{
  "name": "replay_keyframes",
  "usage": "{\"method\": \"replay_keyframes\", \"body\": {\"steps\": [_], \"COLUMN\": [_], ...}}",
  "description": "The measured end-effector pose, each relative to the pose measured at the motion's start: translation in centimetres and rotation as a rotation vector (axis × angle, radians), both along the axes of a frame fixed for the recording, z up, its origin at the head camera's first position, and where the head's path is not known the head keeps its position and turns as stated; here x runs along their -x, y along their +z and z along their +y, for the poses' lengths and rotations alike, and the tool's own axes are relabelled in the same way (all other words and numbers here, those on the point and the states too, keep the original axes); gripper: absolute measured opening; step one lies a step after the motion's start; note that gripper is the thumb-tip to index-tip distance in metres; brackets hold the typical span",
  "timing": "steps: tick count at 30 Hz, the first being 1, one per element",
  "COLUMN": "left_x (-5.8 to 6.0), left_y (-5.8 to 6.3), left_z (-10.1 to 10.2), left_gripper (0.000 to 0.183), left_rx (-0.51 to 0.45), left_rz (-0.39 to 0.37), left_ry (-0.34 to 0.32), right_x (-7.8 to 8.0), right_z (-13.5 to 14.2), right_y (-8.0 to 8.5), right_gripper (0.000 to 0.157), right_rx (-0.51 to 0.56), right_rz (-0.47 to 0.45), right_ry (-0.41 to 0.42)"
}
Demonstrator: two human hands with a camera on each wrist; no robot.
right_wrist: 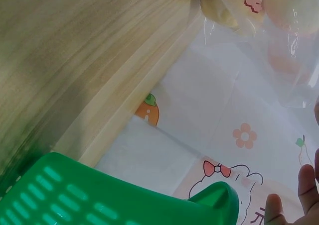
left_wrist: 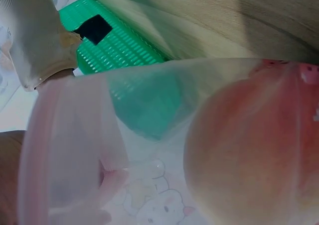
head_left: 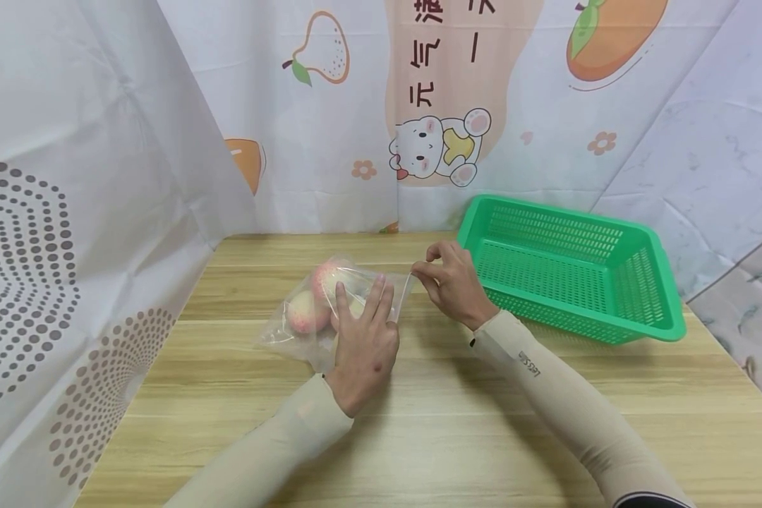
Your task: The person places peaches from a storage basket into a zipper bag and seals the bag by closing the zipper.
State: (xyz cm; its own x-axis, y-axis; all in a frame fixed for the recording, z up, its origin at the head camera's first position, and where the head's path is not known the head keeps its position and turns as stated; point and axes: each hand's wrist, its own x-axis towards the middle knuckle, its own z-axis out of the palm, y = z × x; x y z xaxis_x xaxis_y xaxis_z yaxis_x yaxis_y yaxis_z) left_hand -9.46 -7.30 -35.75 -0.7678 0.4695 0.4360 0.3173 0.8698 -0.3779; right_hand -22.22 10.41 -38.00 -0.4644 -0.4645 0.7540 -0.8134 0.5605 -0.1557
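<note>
A clear plastic bag (head_left: 320, 356) lies on the table with several round pink-and-cream peaches (head_left: 307, 312) inside. My left hand (head_left: 368, 346) rests on the bag with spread fingers, over its right part, hiding some of the fruit. At the bag's right edge, my right hand (head_left: 454, 282) pinches the opening between thumb and fingertips. One peach (left_wrist: 249, 145) fills much of the left wrist view behind the film. In the right wrist view, fingers of the right hand (right_wrist: 304, 195) show at the lower right, with the bag (right_wrist: 294, 85) above.
A green slotted plastic basket (head_left: 635, 321) stands at the back right, just beyond the right hand. The wood-grain table (head_left: 419, 437) meets a printed curtain (head_left: 330, 141) at the back. Another patterned curtain (head_left: 114, 212) hangs along the left side.
</note>
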Motion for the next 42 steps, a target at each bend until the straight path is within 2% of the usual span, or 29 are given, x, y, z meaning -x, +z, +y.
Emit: {"method": "replay_keyframes", "body": {"steps": [19,26,34,42], "left_x": [-0.6,-0.7,-1.1,-1.4], "left_y": [-0.4,-0.8,-1.2,-1.3], "left_z": [-0.6,-1.1,-1.3,-1.5], "left_gripper": [0.006,0.009,0.011,0.010], "left_rx": [-0.014,-0.029,-0.054,-0.062], "left_rz": [-0.005,0.022,0.057,0.053], "left_ry": [-0.032,-0.056,-0.088,-0.091], "right_x": [0.3,0.5,0.6,0.6], "right_z": [-0.1,-0.2,-0.2,-0.3], "right_y": [0.2,0.1,0.1,0.2], "right_gripper": [0.013,0.007,0.008,0.006], "right_rx": [0.001,0.008,0.000,0.002], "right_rz": [0.019,0.026,0.031,0.029], "right_ry": [-0.001,-0.003,-0.005,-0.002]}}
